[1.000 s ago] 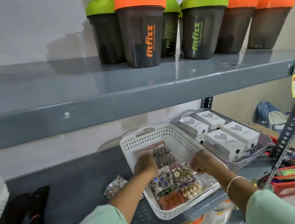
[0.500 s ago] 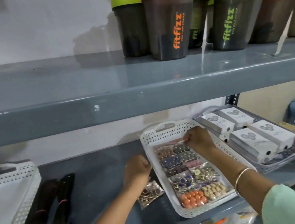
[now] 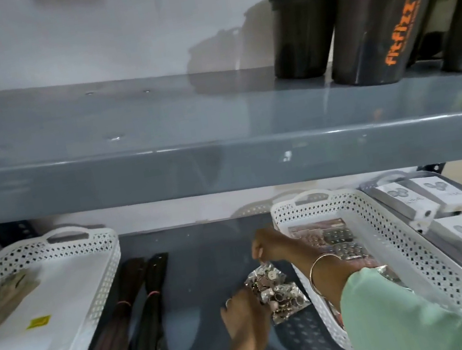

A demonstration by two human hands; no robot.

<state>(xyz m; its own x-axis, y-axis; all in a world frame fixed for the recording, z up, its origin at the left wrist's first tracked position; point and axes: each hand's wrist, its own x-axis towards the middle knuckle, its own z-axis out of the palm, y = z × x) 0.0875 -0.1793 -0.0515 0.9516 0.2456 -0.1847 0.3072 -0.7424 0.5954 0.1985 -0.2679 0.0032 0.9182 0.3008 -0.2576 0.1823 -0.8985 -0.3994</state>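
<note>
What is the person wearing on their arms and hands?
Above the right hand, a thin gold-coloured bangle circles the wrist, and a pale green sleeve covers the arm. The left hand has a ring on one finger. Its forearm is bare where it shows.

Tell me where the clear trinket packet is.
Head view, lower centre: the clear packet is on the lower shelf, left of the right-hand white basket, held by the left hand, its top pinched by the right hand.
</note>
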